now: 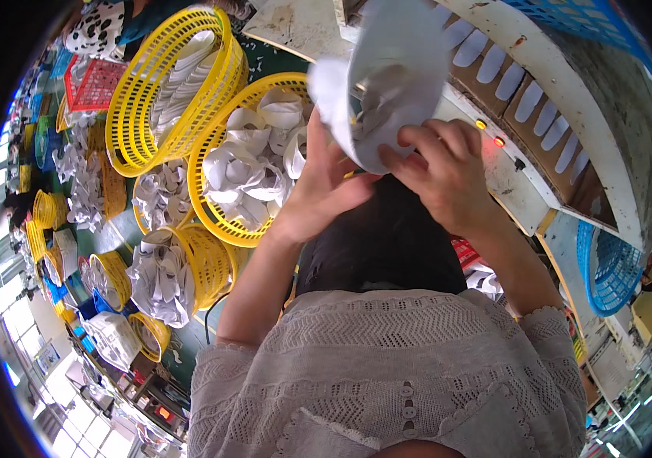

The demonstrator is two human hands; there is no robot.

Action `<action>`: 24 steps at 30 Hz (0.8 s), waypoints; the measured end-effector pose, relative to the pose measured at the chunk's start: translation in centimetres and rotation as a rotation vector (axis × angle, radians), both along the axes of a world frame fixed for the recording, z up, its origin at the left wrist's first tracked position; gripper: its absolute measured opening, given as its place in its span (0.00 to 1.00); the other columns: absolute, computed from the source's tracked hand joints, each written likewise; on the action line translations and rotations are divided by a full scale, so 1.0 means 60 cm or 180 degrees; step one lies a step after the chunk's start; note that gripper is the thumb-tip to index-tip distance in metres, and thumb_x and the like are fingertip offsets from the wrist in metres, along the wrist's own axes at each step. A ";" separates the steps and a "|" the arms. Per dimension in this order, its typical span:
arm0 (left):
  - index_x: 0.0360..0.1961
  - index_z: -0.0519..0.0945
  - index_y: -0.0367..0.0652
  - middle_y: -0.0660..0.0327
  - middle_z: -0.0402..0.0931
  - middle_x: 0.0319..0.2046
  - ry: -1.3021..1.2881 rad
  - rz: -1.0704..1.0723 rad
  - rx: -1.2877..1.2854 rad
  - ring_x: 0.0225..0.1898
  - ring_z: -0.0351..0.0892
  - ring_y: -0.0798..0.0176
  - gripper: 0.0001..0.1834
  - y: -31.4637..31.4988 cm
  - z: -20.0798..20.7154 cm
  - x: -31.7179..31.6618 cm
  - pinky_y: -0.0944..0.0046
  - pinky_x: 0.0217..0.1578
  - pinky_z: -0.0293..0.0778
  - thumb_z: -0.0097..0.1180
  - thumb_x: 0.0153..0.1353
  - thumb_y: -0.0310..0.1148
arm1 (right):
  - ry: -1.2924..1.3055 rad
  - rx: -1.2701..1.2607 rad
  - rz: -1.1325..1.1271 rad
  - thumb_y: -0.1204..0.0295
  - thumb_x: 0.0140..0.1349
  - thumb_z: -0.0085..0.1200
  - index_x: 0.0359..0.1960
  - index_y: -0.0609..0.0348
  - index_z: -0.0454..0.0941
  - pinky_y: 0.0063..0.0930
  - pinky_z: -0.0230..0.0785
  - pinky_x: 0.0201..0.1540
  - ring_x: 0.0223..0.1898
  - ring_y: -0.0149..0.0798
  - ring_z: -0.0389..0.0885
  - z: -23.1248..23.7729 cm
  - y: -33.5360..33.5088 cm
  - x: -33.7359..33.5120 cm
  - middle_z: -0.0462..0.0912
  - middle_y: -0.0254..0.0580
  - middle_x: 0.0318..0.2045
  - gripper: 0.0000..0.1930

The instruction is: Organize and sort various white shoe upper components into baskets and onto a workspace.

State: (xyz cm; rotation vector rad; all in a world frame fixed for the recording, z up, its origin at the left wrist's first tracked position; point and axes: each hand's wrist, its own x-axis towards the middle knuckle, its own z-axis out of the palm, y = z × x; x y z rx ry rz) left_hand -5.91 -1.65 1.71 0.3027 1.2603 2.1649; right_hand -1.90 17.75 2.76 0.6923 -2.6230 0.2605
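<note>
Gripping the white fabric piece (387, 84) with both hands closed, left hand (326, 183) and right hand (448, 175), we should keep its edges pinched evenly above the yellow basket (211, 206).

Two hands (326, 183), one white sock (387, 84)

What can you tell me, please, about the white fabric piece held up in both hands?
The white fabric piece looks like thin, soft cloth, curled into an open, cup-like shape with a crumpled inside and a loose flap hanging at its left. It is held up above the yellow plastic baskets, in front of the curved machine. The left hand presses its lower left edge; the right hand pinches its lower right rim with the fingers. Nothing else touches it.
</note>
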 end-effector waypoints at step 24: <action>0.64 0.53 0.39 0.59 0.64 0.52 -0.0223 0.0582 -0.0295 0.54 0.64 0.64 0.40 -0.017 -0.052 0.002 0.63 0.56 0.61 0.53 0.49 0.15 | -0.2842 -0.3623 -0.0169 0.67 0.66 0.52 0.39 0.64 0.71 0.20 0.61 0.26 0.22 0.23 0.66 -0.002 -0.001 -0.015 0.71 0.30 0.23 0.11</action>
